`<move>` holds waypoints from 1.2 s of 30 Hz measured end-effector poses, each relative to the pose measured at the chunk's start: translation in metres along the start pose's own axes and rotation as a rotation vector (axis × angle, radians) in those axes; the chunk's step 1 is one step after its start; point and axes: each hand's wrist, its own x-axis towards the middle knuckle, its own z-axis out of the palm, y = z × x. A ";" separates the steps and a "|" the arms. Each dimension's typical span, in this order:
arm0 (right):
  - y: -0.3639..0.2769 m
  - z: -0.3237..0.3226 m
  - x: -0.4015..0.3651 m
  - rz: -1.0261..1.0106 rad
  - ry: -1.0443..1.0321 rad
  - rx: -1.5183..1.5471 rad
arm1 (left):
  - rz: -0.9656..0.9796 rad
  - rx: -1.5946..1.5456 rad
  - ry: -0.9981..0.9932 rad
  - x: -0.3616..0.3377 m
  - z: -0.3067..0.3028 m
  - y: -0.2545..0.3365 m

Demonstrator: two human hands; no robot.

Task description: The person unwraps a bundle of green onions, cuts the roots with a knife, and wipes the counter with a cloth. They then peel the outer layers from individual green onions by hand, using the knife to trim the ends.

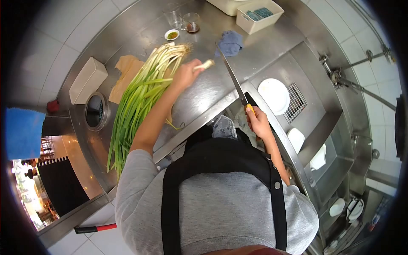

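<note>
My left hand [186,75] is closed round a spring onion [206,64], whose white root end sticks out past my fingers. Under and beside that forearm lies a big bunch of spring onions [144,97], white roots at the far end and green leaves toward me. My right hand [257,121] grips a long knife [232,76] by its yellow and black handle. The blade points away from me over the counter's front edge, its tip near a crumpled blue cloth [230,43]. Knife and held onion are apart.
Brown paper [127,70] shows beside the bunch on the steel counter [199,100]. Farther back stand glasses [191,22], a small dish [171,35] and a white bin [259,16]. A white plate [273,96] rests by the sink grate [296,102] at right.
</note>
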 end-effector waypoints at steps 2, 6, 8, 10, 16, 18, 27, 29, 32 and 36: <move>0.015 0.000 -0.007 -0.060 0.084 -0.119 | -0.073 -0.117 -0.267 -0.025 -0.015 0.064; -0.006 0.006 -0.024 -0.073 0.093 -0.262 | 0.214 -0.073 -0.254 -0.072 0.027 0.082; -0.008 0.009 -0.022 -0.066 0.094 -0.324 | 0.261 0.003 -0.177 -0.082 0.036 0.083; -0.009 0.010 -0.021 -0.073 0.087 -0.406 | 0.247 0.017 -0.184 -0.082 0.034 0.086; -0.008 0.011 -0.014 -0.070 0.050 -0.461 | 0.196 0.067 -0.121 -0.084 0.038 0.086; -0.010 0.011 -0.014 -0.061 0.047 -0.473 | 0.194 0.073 -0.109 -0.085 0.040 0.087; -0.011 0.014 0.000 -0.101 0.012 -0.563 | 0.216 0.078 -0.080 -0.089 0.044 0.084; -0.013 0.018 0.011 -0.135 0.022 -0.573 | 0.204 0.070 -0.068 -0.088 0.045 0.085; -0.012 0.017 0.014 -0.158 0.029 -0.574 | 0.137 0.001 -0.078 -0.088 0.044 0.086; -0.004 0.014 0.014 -0.155 -0.003 -0.563 | 0.193 0.070 -0.029 -0.092 0.049 0.084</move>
